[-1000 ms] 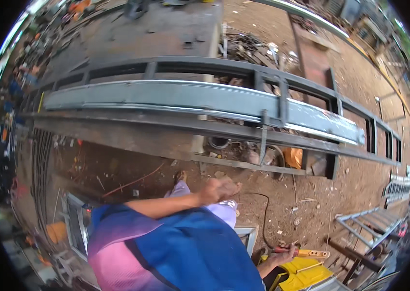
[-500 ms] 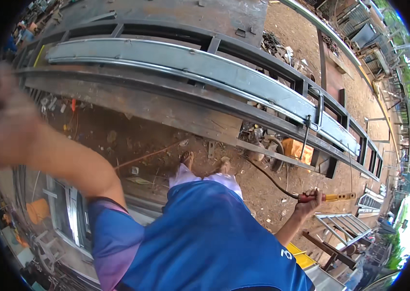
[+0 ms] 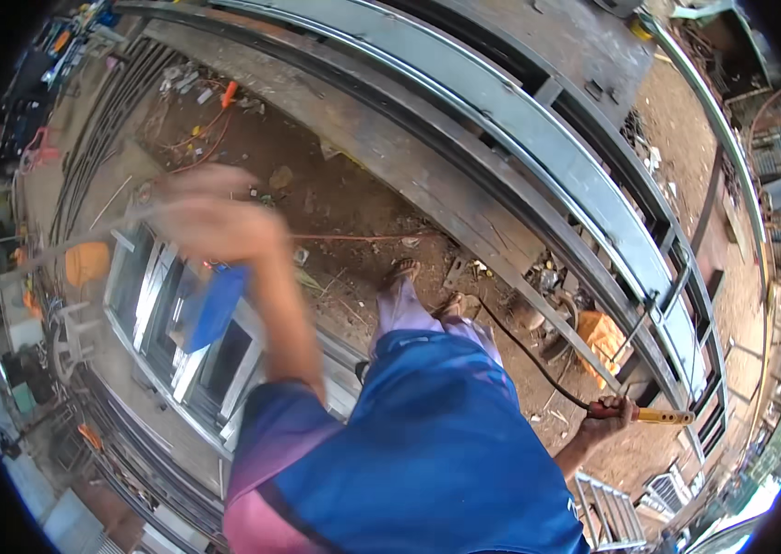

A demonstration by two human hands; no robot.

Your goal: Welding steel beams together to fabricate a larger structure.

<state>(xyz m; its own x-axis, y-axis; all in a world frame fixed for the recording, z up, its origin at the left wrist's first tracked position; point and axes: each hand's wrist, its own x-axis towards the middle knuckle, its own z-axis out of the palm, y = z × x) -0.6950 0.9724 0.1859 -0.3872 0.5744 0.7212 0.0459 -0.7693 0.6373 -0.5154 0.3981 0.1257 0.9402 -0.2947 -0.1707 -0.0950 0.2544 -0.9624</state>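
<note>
My right hand [image 3: 610,420] is closed round the red grip of a welding electrode holder [image 3: 663,416], whose brass-coloured end points right. A black cable [image 3: 524,346] trails from its grip toward the ground near my feet. My left hand [image 3: 215,217] is raised at the left, smeared by motion, so its fingers cannot be read. A blurred grey streak runs leftward from it; whether the hand holds this is unclear. Beyond my feet lies a long grey metal channel [image 3: 464,102] on a dark steel frame [image 3: 547,92], with a clamp [image 3: 653,309] across its right end.
Glazed metal frames [image 3: 182,332] lie on the left, under my left arm. An orange bag [image 3: 599,343] rests on the dirt below the steel frame. Dark rods [image 3: 99,138] lie at upper left. A metal rack [image 3: 607,512] stands at lower right. Scraps litter the ground.
My view has turned left, bringing more of the left-hand ground into sight. My left hand has swung from the far left edge in toward the middle. The right hand keeps its hold.
</note>
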